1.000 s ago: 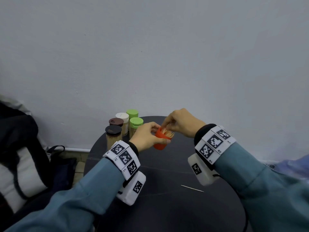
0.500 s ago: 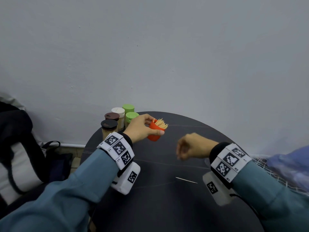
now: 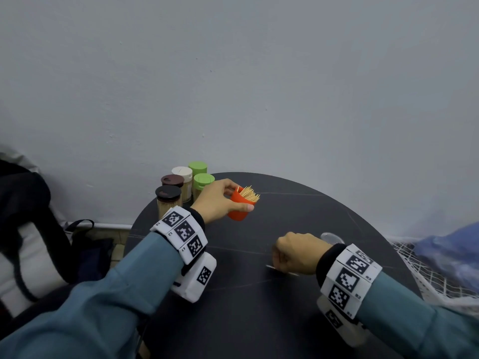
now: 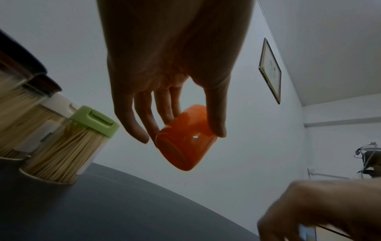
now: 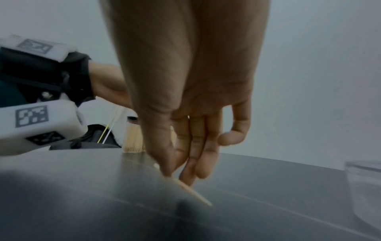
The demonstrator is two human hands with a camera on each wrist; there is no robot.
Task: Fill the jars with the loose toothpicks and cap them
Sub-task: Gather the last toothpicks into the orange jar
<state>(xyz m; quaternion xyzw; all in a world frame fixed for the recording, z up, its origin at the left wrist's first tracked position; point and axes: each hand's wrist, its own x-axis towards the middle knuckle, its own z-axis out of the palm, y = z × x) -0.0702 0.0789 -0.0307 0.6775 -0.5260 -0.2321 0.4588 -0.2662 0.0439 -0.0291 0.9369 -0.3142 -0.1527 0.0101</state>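
Observation:
My left hand [image 3: 241, 198] grips a small orange jar [image 3: 237, 211] by its side and holds it tilted above the back of the round black table [image 3: 285, 320]. A bunch of toothpicks [image 3: 249, 195] sticks out of its open mouth. From the left wrist view, thumb and fingers of the left hand [image 4: 181, 135] wrap the orange jar [image 4: 185, 141], bottom toward the camera. My right hand [image 3: 278, 258] is down on the table nearer me. In the right wrist view the right hand [image 5: 175, 174] pinches one end of a single loose toothpick [image 5: 193, 194] that lies on the table.
Several capped jars full of toothpicks stand at the table's back left: black cap [image 3: 168, 194], brown, white and green caps [image 3: 203, 180]. A clear plastic container [image 3: 331, 238] stands just behind my right hand. A dark bag [image 3: 26, 229] lies left of the table, white mesh [image 3: 414, 275] right.
My right hand left the mouth of the orange jar, came down toward me and now pinches the loose toothpick on the table. My left hand kept hold of the jar.

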